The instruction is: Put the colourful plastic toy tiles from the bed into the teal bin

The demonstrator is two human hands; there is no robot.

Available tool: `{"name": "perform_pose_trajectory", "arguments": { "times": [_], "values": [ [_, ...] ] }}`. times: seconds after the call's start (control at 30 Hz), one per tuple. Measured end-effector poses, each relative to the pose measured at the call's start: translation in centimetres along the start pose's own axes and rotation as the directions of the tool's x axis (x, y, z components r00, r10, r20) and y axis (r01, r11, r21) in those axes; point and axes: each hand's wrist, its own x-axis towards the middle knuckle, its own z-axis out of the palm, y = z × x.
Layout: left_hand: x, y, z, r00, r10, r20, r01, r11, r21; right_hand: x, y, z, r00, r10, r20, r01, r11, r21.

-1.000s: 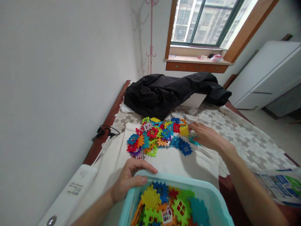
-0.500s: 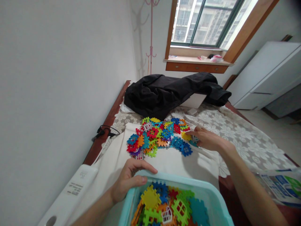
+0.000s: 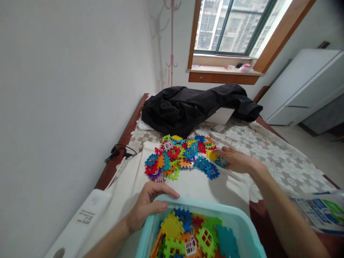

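Observation:
My left hand (image 3: 150, 202) grips the near-left part of a light blue plastic bin's (image 3: 215, 207) far rim, thumb inside and fingers outside. Inside the bin lie notched plastic building pieces, among them a yellow one (image 3: 172, 226), a green window piece (image 3: 208, 239) and a teal one (image 3: 228, 240). Beyond it, a loose pile of similar pieces (image 3: 174, 153) is spread on white cloth. At the pile's right edge, my right hand (image 3: 236, 159) reaches low with fingers stretched out over a yellow piece (image 3: 212, 154) and a teal piece (image 3: 220, 163). Its fingertips are partly hidden.
A black garment (image 3: 185, 105) lies across the bed behind the pile, partly over a pale flat object (image 3: 221, 115). A white power-strip-like box (image 3: 83, 218) rests at left by the wall. On the right is a plastic package (image 3: 319, 213).
My right hand has shifted slightly, its fingers flatter and exposing more of the teal piece. My left hand stays on the bin's rim. The view has tilted a little.

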Motion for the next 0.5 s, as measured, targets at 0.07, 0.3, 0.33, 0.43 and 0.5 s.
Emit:
{"name": "perform_pose_trajectory", "arguments": {
  "times": [0.07, 0.3, 0.33, 0.43, 0.5],
  "values": [
    [0.1, 0.0, 0.0, 1.0, -0.003, 0.008, 0.003, 1.0, 0.004, 0.1, -0.5, 0.0, 0.999, 0.023, -0.022, -0.024, 0.999, -0.035],
    [0.1, 0.6, 0.3, 1.0, -0.008, 0.005, 0.008, 1.0, 0.011, 1.1, -1.7, 0.8, 1.0, -0.026, -0.018, 0.024, 0.997, -0.075],
    [0.1, 0.7, 0.3, 1.0, -0.007, 0.001, 0.007, 1.0, 0.01, 1.1, -1.8, 0.9, 1.0, -0.02, -0.013, 0.018, 0.997, -0.081],
    [0.1, 0.8, 0.5, 1.0, -0.016, -0.006, 0.016, 1.0, 0.008, 1.0, -2.0, 1.0, 1.0, 0.0, -0.007, 0.0, 0.997, -0.073],
    [0.0, 0.7, 0.5, 0.999, -0.027, -0.017, 0.027, 1.0, 0.003, 1.1, -1.8, 0.8, 1.0, -0.01, -0.02, 0.009, 0.999, -0.046]
  ]
}}
